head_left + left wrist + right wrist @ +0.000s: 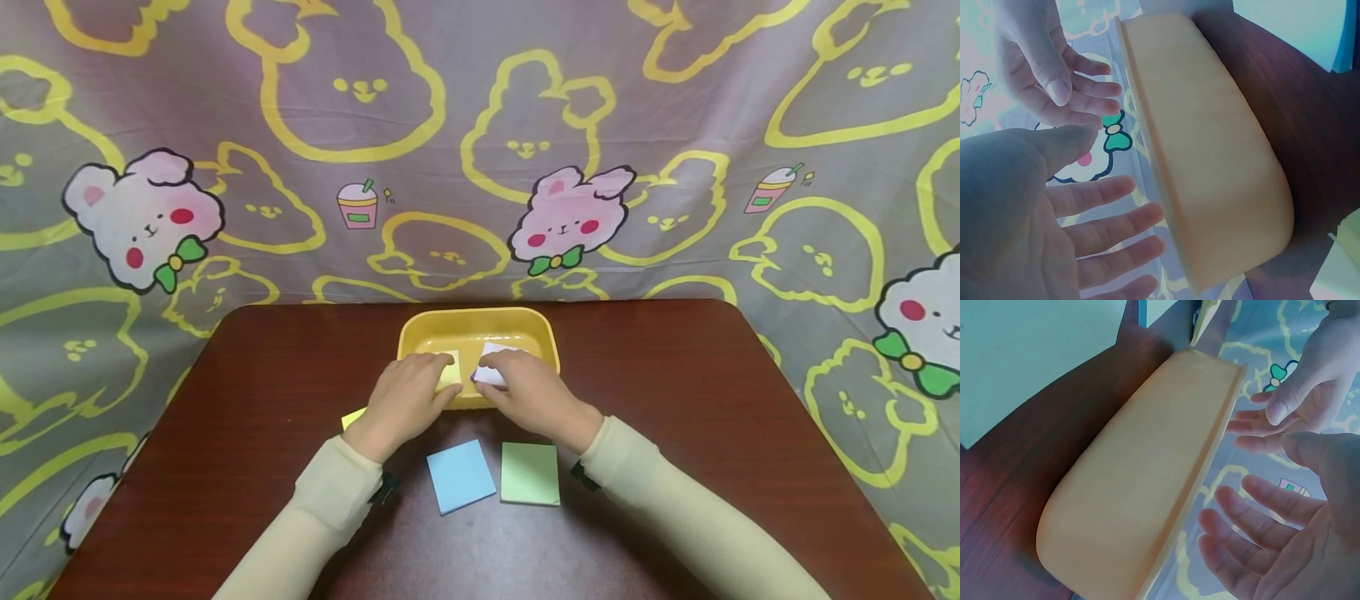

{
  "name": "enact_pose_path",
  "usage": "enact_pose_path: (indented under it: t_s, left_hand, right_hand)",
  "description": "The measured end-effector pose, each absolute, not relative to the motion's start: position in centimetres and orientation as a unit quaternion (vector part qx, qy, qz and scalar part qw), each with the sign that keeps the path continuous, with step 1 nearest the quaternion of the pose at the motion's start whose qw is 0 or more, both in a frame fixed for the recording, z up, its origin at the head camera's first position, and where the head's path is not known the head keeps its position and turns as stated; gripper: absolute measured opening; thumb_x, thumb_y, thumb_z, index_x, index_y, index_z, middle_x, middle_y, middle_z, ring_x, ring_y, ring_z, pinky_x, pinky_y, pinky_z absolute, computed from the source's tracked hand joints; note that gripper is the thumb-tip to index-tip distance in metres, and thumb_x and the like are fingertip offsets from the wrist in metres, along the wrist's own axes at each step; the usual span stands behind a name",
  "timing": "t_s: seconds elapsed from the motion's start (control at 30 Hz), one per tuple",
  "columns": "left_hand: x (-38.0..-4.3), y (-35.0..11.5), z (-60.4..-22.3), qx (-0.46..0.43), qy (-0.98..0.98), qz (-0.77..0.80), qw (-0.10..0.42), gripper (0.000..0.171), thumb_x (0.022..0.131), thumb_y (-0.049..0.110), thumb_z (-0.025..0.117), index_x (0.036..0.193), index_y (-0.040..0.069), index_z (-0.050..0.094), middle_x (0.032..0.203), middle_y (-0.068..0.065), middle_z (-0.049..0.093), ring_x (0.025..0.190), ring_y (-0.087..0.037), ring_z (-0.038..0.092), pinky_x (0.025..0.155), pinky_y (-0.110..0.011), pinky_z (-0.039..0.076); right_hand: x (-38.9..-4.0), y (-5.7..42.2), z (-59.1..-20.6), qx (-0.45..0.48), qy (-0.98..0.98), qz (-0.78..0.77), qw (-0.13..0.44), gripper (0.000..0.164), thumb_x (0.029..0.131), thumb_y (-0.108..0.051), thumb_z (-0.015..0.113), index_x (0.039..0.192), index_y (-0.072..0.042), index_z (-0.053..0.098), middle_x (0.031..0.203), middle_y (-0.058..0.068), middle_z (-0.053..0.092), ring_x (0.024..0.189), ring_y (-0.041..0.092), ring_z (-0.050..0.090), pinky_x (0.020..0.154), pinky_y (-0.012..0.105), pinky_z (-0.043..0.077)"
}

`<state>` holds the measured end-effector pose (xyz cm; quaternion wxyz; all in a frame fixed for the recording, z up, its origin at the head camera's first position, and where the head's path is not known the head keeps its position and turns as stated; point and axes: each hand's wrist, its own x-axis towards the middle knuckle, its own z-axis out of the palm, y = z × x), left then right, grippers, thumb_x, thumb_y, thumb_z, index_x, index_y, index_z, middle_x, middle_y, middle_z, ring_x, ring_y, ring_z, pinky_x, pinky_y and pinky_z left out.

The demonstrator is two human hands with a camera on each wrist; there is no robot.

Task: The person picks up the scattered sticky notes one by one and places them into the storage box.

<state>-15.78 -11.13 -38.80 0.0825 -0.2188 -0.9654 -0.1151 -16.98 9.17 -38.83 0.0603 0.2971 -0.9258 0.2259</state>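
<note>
Both hands hang over a yellow tray (480, 402), fingers loosely spread. My left hand (401, 396) is above the tray's left half, beside a pale yellow sticky note pad (453, 375) that shows past its thumb. Over the right half is my right hand (536, 396), close to a whitish pad (489, 371) with a bit of purple at its edge. In the left wrist view the left hand (1079, 212) has nothing between its fingers. The right wrist view likewise shows the right hand (1291, 537) with nothing in it. There, the tray's wall (1141, 462) hides its inside.
In front of the tray a blue sticky note pad (461, 476) and a green one (530, 473) lie side by side on the brown table (652, 367). A yellow pad (351, 417) is partly covered by the left wrist. Behind the table hangs a patterned cloth (465, 167).
</note>
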Motion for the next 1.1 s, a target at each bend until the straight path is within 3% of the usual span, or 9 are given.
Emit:
enact_pose_path:
  t_s: [0.27, 0.7, 1.1]
  left_hand:
    - [-15.3, -11.8, -38.3, -0.219, -0.966, -0.11, 0.086, 0.045, 0.089, 0.04, 0.058, 0.122, 0.01, 0.06, 0.116, -0.008, 0.065, 0.106, -0.027, 0.059, 0.084, -0.047, 0.046]
    - [-14.9, -13.4, -38.1, -0.204, -0.966, -0.125, 0.096, 0.048, 0.088, 0.04, 0.059, 0.123, 0.007, 0.06, 0.116, -0.011, 0.064, 0.106, -0.03, 0.058, 0.084, -0.048, 0.046]
    - [-14.8, -15.4, -38.1, -0.17, -0.973, -0.136, 0.081, 0.052, 0.088, 0.039, 0.059, 0.128, 0.005, 0.056, 0.124, -0.015, 0.06, 0.114, -0.033, 0.054, 0.089, -0.052, 0.043]
  right_hand:
    - [-16.4, 8.8, -38.8, 0.323, -0.921, 0.206, 0.069, 0.03, 0.09, -0.036, 0.057, 0.106, -0.013, 0.065, 0.098, -0.004, 0.066, 0.092, 0.014, 0.061, 0.082, 0.032, 0.048]
    - [-15.8, 8.3, -38.9, 0.341, -0.916, 0.19, 0.092, 0.034, 0.088, -0.034, 0.06, 0.11, -0.009, 0.065, 0.099, -0.001, 0.067, 0.089, 0.012, 0.06, 0.077, 0.032, 0.048]
    - [-15.2, 7.6, -38.9, 0.342, -0.916, 0.196, 0.075, 0.037, 0.089, -0.037, 0.058, 0.112, -0.009, 0.065, 0.105, 0.001, 0.067, 0.098, 0.015, 0.06, 0.086, 0.033, 0.047]
